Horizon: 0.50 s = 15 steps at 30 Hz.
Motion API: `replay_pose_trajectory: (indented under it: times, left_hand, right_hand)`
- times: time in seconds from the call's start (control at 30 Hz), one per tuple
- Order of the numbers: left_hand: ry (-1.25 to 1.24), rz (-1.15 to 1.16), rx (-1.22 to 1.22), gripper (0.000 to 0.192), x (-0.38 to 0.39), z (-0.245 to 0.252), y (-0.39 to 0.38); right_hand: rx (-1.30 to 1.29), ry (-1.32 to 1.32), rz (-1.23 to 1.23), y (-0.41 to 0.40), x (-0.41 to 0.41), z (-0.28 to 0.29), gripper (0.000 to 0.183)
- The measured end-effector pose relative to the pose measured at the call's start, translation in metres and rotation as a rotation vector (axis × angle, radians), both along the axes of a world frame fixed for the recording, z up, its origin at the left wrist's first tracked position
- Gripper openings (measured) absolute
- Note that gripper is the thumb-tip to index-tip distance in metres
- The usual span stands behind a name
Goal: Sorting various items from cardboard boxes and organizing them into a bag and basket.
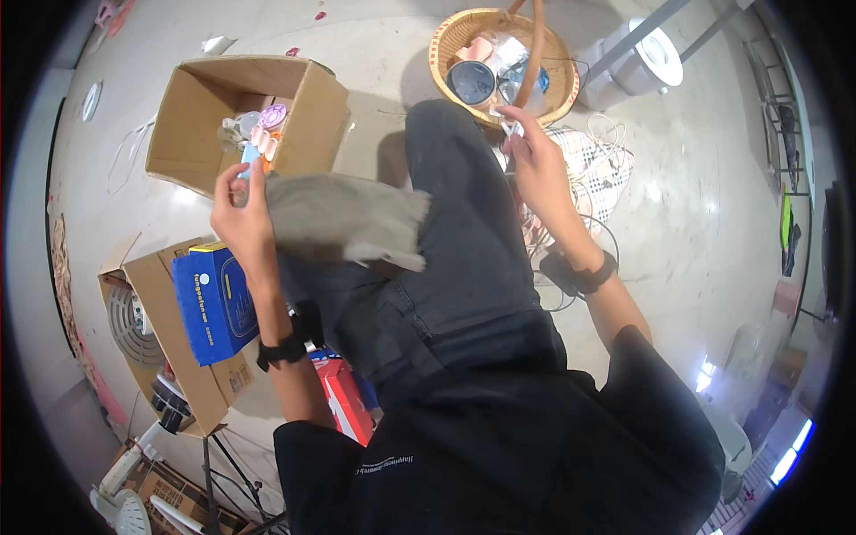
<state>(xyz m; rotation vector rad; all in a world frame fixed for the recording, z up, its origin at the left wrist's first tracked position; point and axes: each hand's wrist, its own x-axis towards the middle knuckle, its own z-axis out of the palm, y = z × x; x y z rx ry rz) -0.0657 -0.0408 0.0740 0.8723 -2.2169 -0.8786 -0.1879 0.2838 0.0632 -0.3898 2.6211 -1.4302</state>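
Observation:
My left hand (pixel 244 210) is at the near edge of an open cardboard box (pixel 311 117). Its thumb and fingertips pinch a light blue object (pixel 250 159), whose kind I cannot make out. Beyond it in the box lie pale pink pieces (pixel 263 140), a purple round item (pixel 272 116) and translucent plastic parts (pixel 234 132). Grey-olive fabric (pixel 341 214) with a ragged edge stretches across my lap beside this hand. A small white object (pixel 513 128) sits between the fingers of my right hand (pixel 535 157), just in front of a wicker basket (pixel 438 60).
The basket holds a dark round container (pixel 471 83) and plastic packaging. Cables tangle over a checked cloth (pixel 602 164) at right. A white cylindrical bin (pixel 628 63) stands behind. To the left are a blue box (pixel 214 301), another carton (pixel 194 341) and a black stand (pixel 210 468).

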Motion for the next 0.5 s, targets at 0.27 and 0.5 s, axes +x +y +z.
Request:
replay_pose_trajectory:
  times: [0.27,0.5]
  left_hand:
    - [-0.622,-0.159,-0.632,0.061,-0.035,-0.053,-0.022]
    - [-0.655,-0.349,-0.585,0.051,-0.040,-0.053,-0.043]
  right_hand:
    - [0.094,-0.087,-0.115,-0.044,-0.095,-0.072,0.026]
    - [0.283,-0.276,-0.070,-0.047,-0.197,-0.186,0.041]
